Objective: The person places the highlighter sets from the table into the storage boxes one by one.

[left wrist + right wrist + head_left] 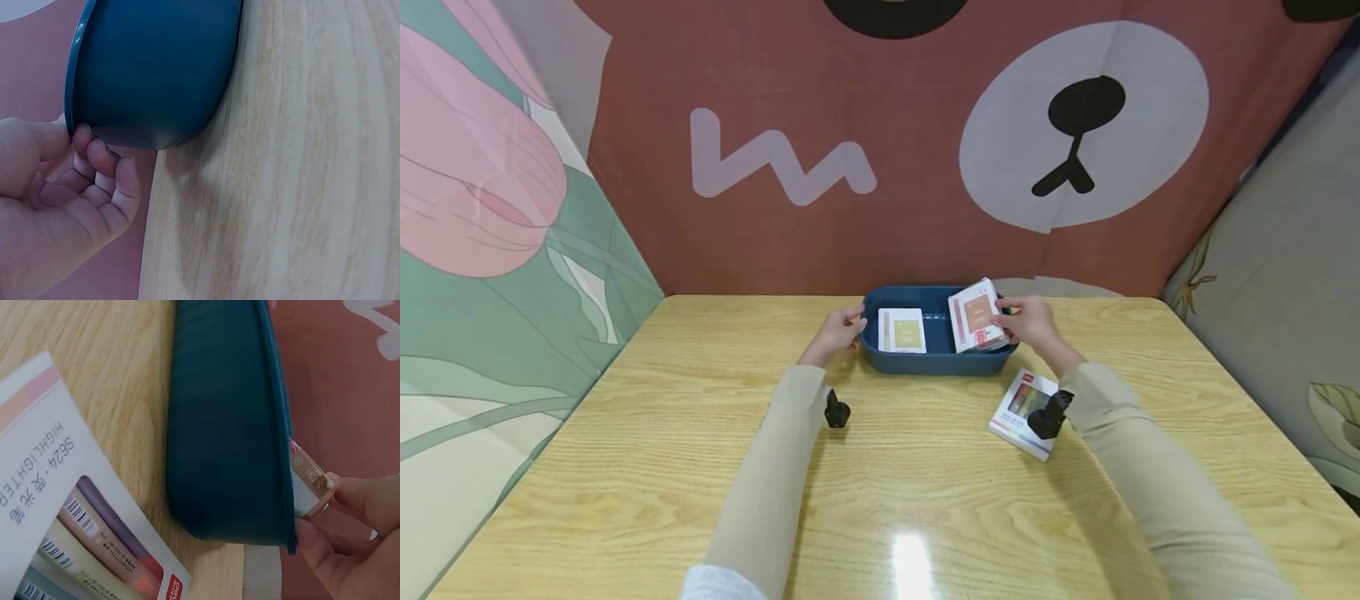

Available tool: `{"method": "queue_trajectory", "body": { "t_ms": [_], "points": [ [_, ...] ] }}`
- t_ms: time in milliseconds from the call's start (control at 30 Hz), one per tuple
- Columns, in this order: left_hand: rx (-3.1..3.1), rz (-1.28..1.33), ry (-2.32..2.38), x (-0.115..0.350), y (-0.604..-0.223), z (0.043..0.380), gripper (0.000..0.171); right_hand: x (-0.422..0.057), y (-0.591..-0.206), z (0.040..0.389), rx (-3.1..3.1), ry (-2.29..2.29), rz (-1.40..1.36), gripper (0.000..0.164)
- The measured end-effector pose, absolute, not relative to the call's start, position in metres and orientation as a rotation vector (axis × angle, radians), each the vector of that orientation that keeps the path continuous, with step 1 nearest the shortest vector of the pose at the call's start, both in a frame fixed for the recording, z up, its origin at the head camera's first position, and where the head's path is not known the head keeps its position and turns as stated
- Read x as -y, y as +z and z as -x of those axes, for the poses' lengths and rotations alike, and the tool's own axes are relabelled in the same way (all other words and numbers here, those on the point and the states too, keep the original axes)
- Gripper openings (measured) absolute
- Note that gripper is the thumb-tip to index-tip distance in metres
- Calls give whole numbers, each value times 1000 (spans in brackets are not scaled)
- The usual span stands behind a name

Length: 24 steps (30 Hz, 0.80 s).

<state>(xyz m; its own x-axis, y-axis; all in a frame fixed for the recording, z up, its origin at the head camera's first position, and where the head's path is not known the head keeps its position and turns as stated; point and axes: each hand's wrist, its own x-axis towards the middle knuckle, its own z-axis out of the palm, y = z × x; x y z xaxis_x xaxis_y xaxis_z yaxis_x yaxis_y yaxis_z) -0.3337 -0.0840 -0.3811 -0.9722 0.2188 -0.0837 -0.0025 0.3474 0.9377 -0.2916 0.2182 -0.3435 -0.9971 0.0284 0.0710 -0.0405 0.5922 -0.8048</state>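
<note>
A dark blue plastic bin [895, 362] stands on the table near its far edge. My left hand [838, 332] pinches the bin's rim at its left end, thumb and fingertips on either side, as the left wrist view shows. My right hand [1030, 323] grips a white box with an orange square [976, 312], tilted at the bin's right end and partly inside it. In the right wrist view this box's orange edge [309, 472] pokes above the rim. A white box with a yellow-green square [902, 331] lies in the bin's left part.
A highlighter box [1018, 417] with a window showing several pens lies on the wooden table [887, 475], just in front of the bin's right end and under my right wrist. Behind the table hangs a reddish-brown cloth [910, 208] with a cartoon face.
</note>
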Motion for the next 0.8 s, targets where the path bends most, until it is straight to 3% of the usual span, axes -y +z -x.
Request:
{"method": "queue_trajectory", "body": {
  "t_ms": [300, 633, 700, 800],
  "points": [
    [-2411, -194, 1671, 85, -383, 335, 42, -209, -344, 294, 2821, 858, -101, 33],
    [-2411, -194, 1669, 86, -388, 340, 42, -202, -346, 294, 2872, 718, -140, 33],
    [-2412, -168, 1660, 86, -385, 338, 42, -206, -354, 304, 2888, 721, -137, 33],
    [-2398, -168, 1670, 86, -383, 336, 42, -231, -403, 354, 2872, 721, -193, 34]
  ]
}}
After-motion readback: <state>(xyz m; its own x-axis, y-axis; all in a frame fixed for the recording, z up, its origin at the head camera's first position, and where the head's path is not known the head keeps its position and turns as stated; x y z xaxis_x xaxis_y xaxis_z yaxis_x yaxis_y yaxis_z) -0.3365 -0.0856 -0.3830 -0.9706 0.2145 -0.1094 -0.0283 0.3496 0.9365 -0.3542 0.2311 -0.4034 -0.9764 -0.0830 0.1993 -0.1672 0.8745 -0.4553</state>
